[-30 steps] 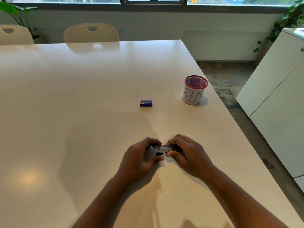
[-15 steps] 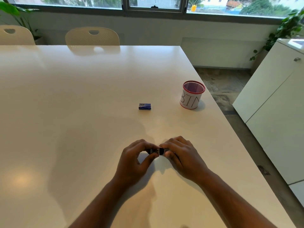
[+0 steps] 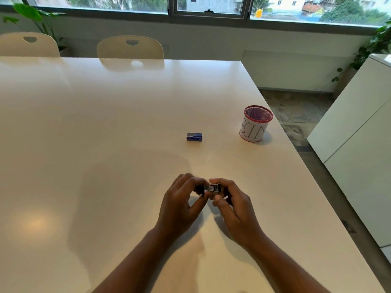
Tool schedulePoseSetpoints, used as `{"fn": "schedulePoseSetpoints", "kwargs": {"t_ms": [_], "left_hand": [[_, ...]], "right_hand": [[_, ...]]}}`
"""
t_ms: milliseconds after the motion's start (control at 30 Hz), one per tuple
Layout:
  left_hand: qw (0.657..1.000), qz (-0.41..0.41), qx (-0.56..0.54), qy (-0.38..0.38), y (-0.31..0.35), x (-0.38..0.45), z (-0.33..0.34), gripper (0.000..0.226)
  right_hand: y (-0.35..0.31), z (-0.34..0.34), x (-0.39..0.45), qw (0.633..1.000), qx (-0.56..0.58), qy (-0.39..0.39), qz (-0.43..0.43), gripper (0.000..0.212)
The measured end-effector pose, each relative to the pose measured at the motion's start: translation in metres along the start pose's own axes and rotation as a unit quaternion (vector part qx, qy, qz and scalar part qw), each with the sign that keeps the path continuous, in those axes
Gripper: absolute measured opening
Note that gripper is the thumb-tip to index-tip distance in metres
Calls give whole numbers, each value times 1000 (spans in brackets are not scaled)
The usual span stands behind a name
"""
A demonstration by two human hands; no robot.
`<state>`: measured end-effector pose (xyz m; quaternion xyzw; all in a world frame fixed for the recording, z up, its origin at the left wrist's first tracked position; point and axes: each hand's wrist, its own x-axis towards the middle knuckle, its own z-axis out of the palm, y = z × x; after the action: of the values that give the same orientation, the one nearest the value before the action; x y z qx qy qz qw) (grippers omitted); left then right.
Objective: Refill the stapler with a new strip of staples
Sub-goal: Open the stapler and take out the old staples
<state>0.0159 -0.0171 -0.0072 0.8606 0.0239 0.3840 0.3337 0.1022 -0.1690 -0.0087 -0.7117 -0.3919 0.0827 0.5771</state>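
Left hand: the left hand (image 3: 179, 205) is hovering just above the desk (image 3: 105, 123) near its near edge, fingers curled, pinching the left end of the stapler (image 3: 210, 188) between thumb and fingertips.
Right hand: the right hand (image 3: 232, 205) is meeting it from the other side, fingers curled over the right end of the stapler and thumb tucked beneath, so both hands are gripping the same small thing.
Stapler: it is sitting between the two hands, lifted slightly off the desk, lying roughly level and running left to right; only a short stretch of black body and a glint of metal is showing between the fingers. Whether its top is lifted or closed cannot be told.
Staple box: a small blue staple box (image 3: 194, 136) is lying flat on the desk, well apart from the hands, toward the far edge from them and slightly to their left. No loose strip of staples is showing clearly.
Bin cup: a red-rimmed mesh cup (image 3: 255, 124) wrapped in white paper lettered BIN is standing upright near the right edge of the desk, to the right of the staple box and apart from it.
Desk: white and glossy, it is catching a soft patch of light near its left edge.
Beyond the far edge: two cream chairs (image 3: 130, 47) are standing pushed against it, under a window (image 3: 209, 7).
Right of the desk: a white cabinet (image 3: 359, 123) is standing on the floor, with leafy plants (image 3: 378, 43) behind it.
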Motion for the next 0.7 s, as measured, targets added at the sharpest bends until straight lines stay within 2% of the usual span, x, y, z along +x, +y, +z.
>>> {"fn": "schedulePoseSetpoints", "kwargs": {"t_ms": [133, 400, 567, 700], "left_hand": [[999, -24, -14, -20, -5, 0, 0, 19], [997, -11, -63, -32, -5, 0, 0, 21], [998, -16, -57, -3, 0, 2, 0, 21], [997, -37, -51, 39, 5, -1, -4, 21]], "right_hand": [[2, -2, 4, 1000, 16, 17, 11, 19], [5, -2, 2, 999, 2, 42, -11, 22], [4, 0, 12, 998, 28, 57, -8, 24], [5, 6, 29, 998, -26, 38, -38, 18]]}}
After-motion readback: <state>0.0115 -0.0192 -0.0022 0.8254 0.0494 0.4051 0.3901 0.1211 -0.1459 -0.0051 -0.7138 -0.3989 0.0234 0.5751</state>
